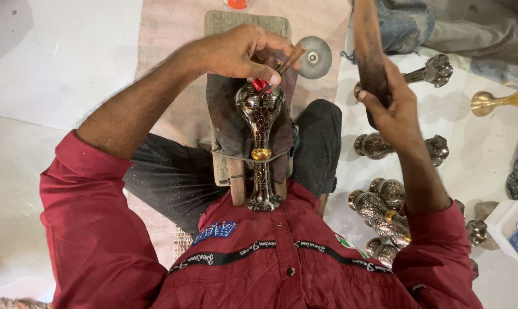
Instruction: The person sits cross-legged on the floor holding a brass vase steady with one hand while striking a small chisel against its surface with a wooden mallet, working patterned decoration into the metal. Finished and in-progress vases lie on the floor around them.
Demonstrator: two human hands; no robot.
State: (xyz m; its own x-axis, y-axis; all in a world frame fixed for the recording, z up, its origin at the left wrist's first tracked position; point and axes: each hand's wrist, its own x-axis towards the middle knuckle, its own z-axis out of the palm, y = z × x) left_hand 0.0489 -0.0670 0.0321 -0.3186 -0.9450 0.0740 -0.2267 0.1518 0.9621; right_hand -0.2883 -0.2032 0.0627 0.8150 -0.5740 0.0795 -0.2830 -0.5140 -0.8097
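1. The engraved silver-and-gold metal vase [261, 143] lies lengthwise on a padded wooden block [236, 131], base against the person's chest.
2. The left hand [242, 52] pinches a wooden-handled chisel [287, 60] against the vase's bulb.
3. The right hand [393, 109] grasps a raised dark wooden mallet [369, 46].
4. Similar engraved vases [385, 212] lie on the floor, to the person's right.
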